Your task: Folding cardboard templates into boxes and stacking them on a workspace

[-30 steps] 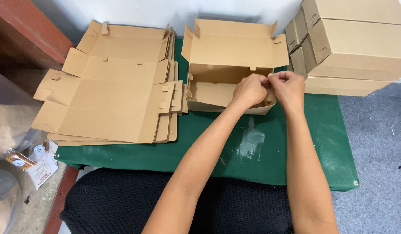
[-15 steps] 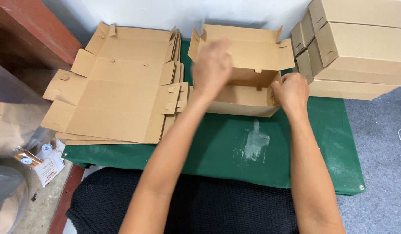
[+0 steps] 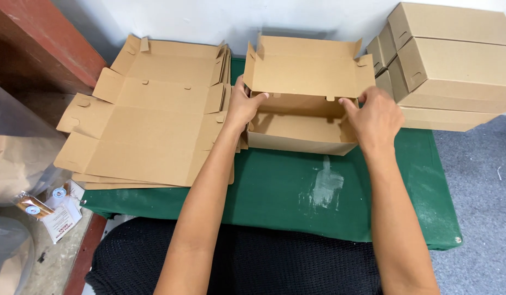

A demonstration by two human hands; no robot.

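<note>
Box: half-formed cardboard box (image 3: 302,117) at the middle of the green table (image 3: 275,191), lid flap upright.
Left hand (image 3: 243,106): a second ago at the front wall — now curled round the left side wall.
Right hand (image 3: 376,117): fingers bent over the right wall.
Meaning: front seems settled — sides likely next.
Nearby: flat blanks (image 3: 149,125) left, finished boxes (image 3: 449,60) right.

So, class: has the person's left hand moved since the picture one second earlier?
Yes. The left hand has gone from the front middle of the open cardboard box, beside the right hand, leftward to the box's left wall, nearer the stack of flat cardboard blanks.
</note>
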